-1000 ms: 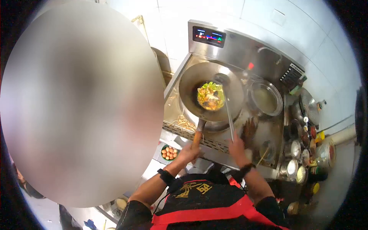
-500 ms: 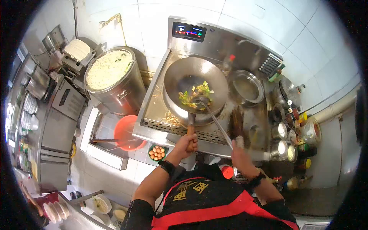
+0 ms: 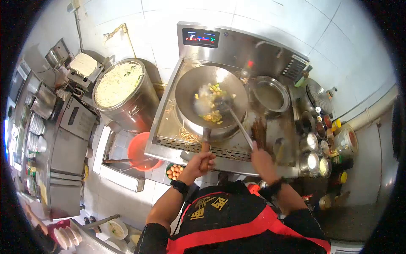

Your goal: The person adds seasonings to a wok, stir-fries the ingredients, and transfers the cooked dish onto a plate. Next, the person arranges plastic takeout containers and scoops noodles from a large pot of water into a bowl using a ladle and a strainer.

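Note:
A steel wok [image 3: 188, 99] sits on the stove, with chopped green and yellow food [image 3: 211, 116] and a haze of steam inside. My left hand [image 3: 201, 164] is closed around the wok's wooden handle [image 3: 206, 146]. In my right hand [image 3: 263, 163] is the long metal shaft of a ladle [image 3: 240, 126]. The ladle's dark head is down in the wok among the food, blurred and partly hidden by steam.
Right of the wok stands a round metal pan [image 3: 270, 95]. Seasoning containers [image 3: 312, 161] line the right side. A tall pot [image 3: 127, 99], an orange basin [image 3: 146, 152] and a bowl of eggs [image 3: 174, 171] stand left. Another person's arm [image 3: 37, 220] shows at lower left.
The food has spread into separate clumps and more steam shows. My right hand and the ladle have shifted slightly, and the whole view has moved a little.

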{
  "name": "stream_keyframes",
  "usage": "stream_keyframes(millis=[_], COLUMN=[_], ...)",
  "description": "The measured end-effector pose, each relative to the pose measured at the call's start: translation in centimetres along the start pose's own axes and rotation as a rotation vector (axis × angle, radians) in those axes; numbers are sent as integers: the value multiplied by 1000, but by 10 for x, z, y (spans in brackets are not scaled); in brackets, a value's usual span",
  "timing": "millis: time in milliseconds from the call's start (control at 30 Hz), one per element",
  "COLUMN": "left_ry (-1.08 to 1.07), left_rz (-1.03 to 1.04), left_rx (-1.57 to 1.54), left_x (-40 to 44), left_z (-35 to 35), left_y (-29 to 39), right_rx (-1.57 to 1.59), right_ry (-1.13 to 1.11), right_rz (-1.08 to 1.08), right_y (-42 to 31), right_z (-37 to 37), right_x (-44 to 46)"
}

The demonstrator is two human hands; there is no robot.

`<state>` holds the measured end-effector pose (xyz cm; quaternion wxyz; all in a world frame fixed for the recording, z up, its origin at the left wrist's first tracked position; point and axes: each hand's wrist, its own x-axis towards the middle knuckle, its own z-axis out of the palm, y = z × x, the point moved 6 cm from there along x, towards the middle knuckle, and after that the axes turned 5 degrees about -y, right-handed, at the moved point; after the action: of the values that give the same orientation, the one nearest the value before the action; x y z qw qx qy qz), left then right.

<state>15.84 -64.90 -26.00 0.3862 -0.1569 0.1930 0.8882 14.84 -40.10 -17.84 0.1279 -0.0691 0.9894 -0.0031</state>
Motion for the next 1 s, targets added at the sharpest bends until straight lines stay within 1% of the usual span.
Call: stream_keyframes(millis=[33,67,133,167,233,267,333,367,433,467,533,567,633,667,733,767,833,867,933,1000], left_ry=[-159,-164,-152,-148,150,148,187,191,-34,-35,-23,-20,43,39,25,24,12,13,24,24], left_rz=[-1,-1,-3,2,60,64,37,37,-23,-26,-40,-34,-26,-25,-22,-19,-18,-18,-15,-13], left_rx=[-46,-40,-84,-80,11,8,21,18,-15,-12,-67,-73,-44,-44,-35,-43,6,5,26,20], left_x=[10,17,19,10,-4,-5,-8,-4,8,11,15,13,11,11,10,9,5,6,10,9], left_z=[-4,-11,-23,-5,17,26,32,23,8,5,2,3,2,4,7,9,12,11,10,14], left_y=[0,0,-3,0,3,7,7,7,2,2,-3,-5,0,1,-2,-2,1,1,-1,-2], right_rx=[-4,-4,260,264,286,282,88,89,-55,-53,359,357,214,211,297,291,487,487,325,485], right_ry=[44,52,36,38,194,194,-135,-139,2,3,93,89,48,51,-86,-91,137,136,-29,-21], right_rz=[64,67,34,28,-219,-222,17,14,24,27,53,44,-54,-53,-58,-60,-238,-239,-44,-61], right_y=[-2,-8,-23,-23,-25,-20,-3,1,7,3,-15,-22,-41,-37,-13,-1,7,6,13,18], right_z=[-1,10,36,39,31,14,-4,-3,-6,0,14,20,29,23,14,11,-12,-18,-21,-1], right_x=[21,38,64,59,28,14,-16,-12,-1,15,48,50,49,39,-2,-24,-62,-61,-48,5])
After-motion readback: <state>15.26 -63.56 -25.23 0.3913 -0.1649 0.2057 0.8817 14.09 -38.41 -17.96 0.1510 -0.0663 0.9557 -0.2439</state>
